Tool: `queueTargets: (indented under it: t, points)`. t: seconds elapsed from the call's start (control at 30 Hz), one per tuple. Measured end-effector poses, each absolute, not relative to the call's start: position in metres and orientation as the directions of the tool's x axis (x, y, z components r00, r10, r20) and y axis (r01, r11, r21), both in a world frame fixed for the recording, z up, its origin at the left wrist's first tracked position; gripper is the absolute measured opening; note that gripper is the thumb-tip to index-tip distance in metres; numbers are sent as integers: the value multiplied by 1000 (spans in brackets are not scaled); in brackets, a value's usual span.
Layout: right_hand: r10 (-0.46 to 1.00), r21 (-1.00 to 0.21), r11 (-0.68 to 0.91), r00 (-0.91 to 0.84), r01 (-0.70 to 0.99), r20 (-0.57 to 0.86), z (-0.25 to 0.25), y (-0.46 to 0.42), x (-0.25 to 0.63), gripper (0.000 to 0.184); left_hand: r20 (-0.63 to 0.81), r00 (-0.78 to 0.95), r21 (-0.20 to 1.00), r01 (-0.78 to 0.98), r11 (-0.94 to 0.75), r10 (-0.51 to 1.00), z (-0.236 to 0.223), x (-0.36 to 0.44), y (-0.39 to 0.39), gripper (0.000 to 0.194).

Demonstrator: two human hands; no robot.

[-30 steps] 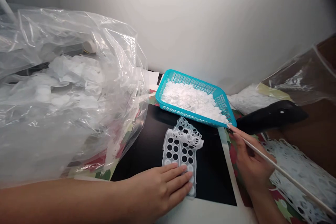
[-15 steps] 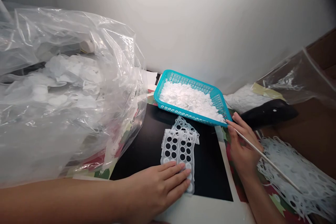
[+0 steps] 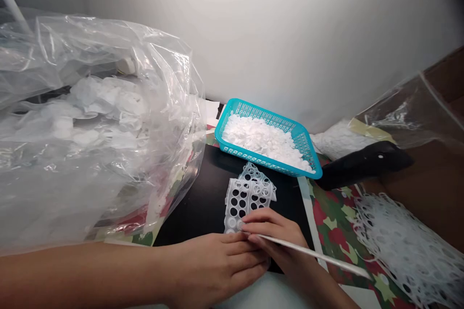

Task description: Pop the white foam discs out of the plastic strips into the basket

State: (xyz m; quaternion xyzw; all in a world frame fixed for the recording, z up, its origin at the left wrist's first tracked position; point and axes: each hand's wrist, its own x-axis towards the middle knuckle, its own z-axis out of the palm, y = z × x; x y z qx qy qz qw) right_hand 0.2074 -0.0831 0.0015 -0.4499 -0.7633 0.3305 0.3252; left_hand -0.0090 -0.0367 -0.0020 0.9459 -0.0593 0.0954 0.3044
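Observation:
My left hand (image 3: 226,265) lies flat with fingers stretched over the lower part of a translucent white plastic sheet (image 3: 239,203) with rows of round holes. The upper holes show black through them; white discs sit in a row near my fingers. Pinched in my right hand (image 3: 286,234) is a thin white stick (image 3: 319,255), slanting down to the right. Its tip is hidden by my fingers at the sheet, close against my left hand. Beneath the sheet is a black board (image 3: 203,193). Behind it stands a turquoise basket (image 3: 268,169) holding many small white discs.
A large clear plastic bag (image 3: 170,82) with white pieces inside fills the left. At right lie a black object (image 3: 362,164), a clear bag (image 3: 391,111) and a heap of punched plastic sheets (image 3: 416,246) on a patterned cloth (image 3: 333,222). A wall rises behind.
My right hand has moved with the stick from the basket's near right corner, left and down to the sheet beside my left hand. My left hand stays on the sheet.

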Motion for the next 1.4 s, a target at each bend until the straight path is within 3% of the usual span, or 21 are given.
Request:
queueTargets:
  t: [0.13, 0.33, 0.43, 0.6, 0.67, 0.9, 1.03, 1.17, 1.3, 1.4]
  points:
    - [918, -865, 284, -377, 414, 121, -10, -83, 206, 19, 209, 975, 587, -185, -788, -73, -8, -9, -36, 71]
    - [855, -772, 472, -434, 427, 283, -12, -78, 204, 17, 206, 975, 595, -190, -781, -80, -5, -11, -35, 73]
    - [758, -600, 636, -541, 486, 365, -8, -75, 203, 20, 198, 977, 594, -184, -783, -79, -3, -11, -36, 72]
    - [575, -175, 811, -704, 559, 416, 6, -71, 200, 22, 166, 985, 611, -145, -778, -53, -6, -8, -39, 70]
    - [541, -115, 826, -719, 552, 436, 7, -71, 199, 21, 146, 988, 619, -132, -774, -52, -5, -8, -39, 70]
    - [638, -270, 750, -553, 604, 536, -4, -72, 207, 36, 116, 987, 705, -162, -690, -113, 22, -10, -28, 78]
    - [696, -398, 712, -512, 578, 503, -7, -70, 208, 39, 102, 987, 729, -157, -667, -121, 28, -11, -26, 76]
    - [756, -533, 653, -506, 538, 416, -8, -68, 205, 26, 152, 981, 646, -191, -739, -121, 13, -11, -31, 76]
    - [725, -514, 686, -551, 515, 414, -7, -65, 205, 22, 299, 947, 495, -257, -830, -116, -6, -7, -36, 69]
    - [692, -495, 714, -604, 495, 395, -5, -63, 208, 24, 334, 935, 466, -272, -842, -117, -12, -4, -33, 63]
